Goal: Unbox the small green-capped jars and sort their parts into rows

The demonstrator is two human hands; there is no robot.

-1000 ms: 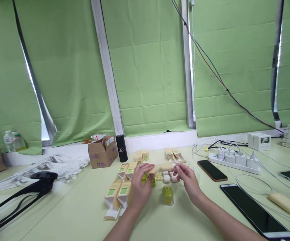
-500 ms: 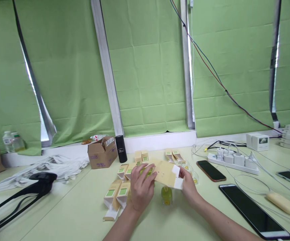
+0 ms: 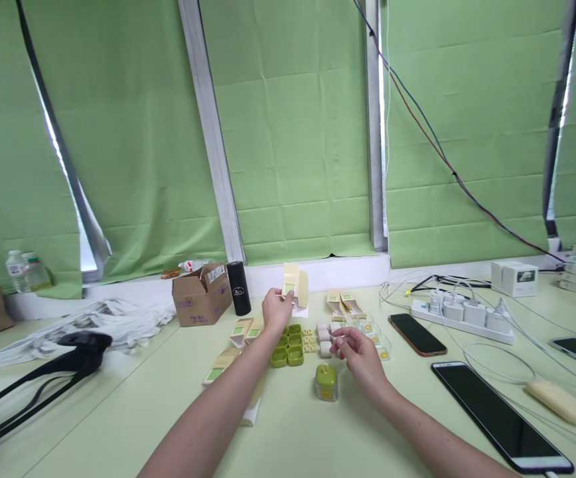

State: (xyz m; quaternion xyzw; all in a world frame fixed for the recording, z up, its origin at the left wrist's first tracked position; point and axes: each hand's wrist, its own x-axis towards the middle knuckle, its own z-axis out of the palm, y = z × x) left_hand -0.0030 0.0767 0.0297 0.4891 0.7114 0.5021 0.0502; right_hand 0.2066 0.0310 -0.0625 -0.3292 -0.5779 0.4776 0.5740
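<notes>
My left hand (image 3: pixel 275 311) is stretched forward and grips a small cream carton with a green label (image 3: pixel 295 287), held upright above the far side of the table. My right hand (image 3: pixel 360 355) hovers low with its fingers curled over small white pieces (image 3: pixel 324 336); I cannot make out anything in it. A little green-capped clear case (image 3: pixel 326 383) stands just left of my right hand. Green tray pieces (image 3: pixel 288 346) lie below my left hand. Flat cream cartons (image 3: pixel 241 330) lie to the left, and more cartons (image 3: pixel 345 303) lie further back.
An open brown cardboard box (image 3: pixel 201 303) and a black cylinder (image 3: pixel 239 288) stand at the back. At right lie a power strip with chargers (image 3: pixel 460 313), a phone (image 3: pixel 416 334), a large dark tablet (image 3: pixel 500 413) and cables. A black strap object (image 3: pixel 64 364) and papers (image 3: pixel 91 324) lie left.
My left hand has carried the carton away from my right hand and up toward the back of the table. My right hand has let go of it and dropped toward the small pieces.
</notes>
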